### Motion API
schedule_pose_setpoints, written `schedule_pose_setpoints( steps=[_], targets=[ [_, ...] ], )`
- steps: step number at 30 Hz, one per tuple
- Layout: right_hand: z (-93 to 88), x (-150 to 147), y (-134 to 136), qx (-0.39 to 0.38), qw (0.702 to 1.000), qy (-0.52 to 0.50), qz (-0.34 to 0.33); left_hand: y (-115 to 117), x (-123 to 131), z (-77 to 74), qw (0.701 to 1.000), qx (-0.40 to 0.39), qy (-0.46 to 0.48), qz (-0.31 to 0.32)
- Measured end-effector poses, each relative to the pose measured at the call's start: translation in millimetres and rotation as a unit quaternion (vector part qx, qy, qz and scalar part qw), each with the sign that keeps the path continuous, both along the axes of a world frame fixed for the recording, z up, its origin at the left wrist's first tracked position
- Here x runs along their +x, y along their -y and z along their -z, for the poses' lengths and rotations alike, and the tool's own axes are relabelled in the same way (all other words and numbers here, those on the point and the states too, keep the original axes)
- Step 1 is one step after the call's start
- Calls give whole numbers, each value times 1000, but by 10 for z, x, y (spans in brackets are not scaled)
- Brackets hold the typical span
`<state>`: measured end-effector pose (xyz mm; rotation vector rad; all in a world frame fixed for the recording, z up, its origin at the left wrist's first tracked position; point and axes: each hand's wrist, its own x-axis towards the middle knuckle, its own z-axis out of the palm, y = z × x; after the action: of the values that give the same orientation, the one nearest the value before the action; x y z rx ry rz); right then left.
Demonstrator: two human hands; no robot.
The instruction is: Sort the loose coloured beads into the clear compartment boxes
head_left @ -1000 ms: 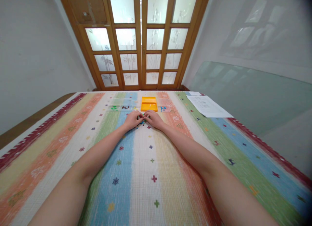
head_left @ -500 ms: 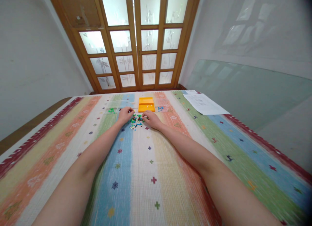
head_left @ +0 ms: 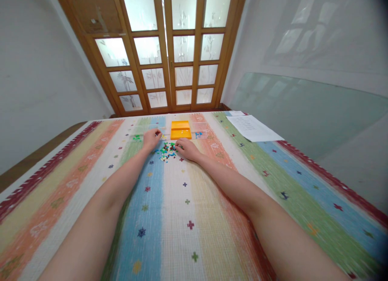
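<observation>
A loose pile of tiny coloured pieces [head_left: 167, 152], green, blue, dark red and pale, lies on the striped tablecloth. My left hand [head_left: 151, 139] is up beyond the pile's left side, thumb and fingertips pinched together; anything between them is too small to make out. At the right edge of the pile rests my right hand [head_left: 187, 149], its fingers curled down and closed among the pieces, hiding whatever they grip. Just beyond the hands stands an open orange-yellow plastic box [head_left: 181, 134] with a few pale bits inside.
Small green pieces [head_left: 137, 137] sit left of the box and blue pieces [head_left: 198, 135] right of it, seemingly on clear plastic. White printed paper [head_left: 254, 128] lies at the far right of the table. A glass panel [head_left: 273, 107] leans on the right wall.
My left hand has moved up and left, away from the pile, still pinched. My right hand stays at the pile's right edge with little change. The view has shifted slightly.
</observation>
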<state>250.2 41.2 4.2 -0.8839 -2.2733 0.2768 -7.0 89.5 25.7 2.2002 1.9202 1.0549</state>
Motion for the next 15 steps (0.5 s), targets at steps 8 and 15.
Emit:
schedule_pose_setpoints(
  steps=[8, 15],
  targets=[
    [57, -5, -45, -3, 1000, 7, 30, 220, 39, 160, 996, -6, 5, 92],
    [61, 14, -42, 15, 999, 29, 1, 374, 21, 86, 977, -49, -8, 206]
  ],
)
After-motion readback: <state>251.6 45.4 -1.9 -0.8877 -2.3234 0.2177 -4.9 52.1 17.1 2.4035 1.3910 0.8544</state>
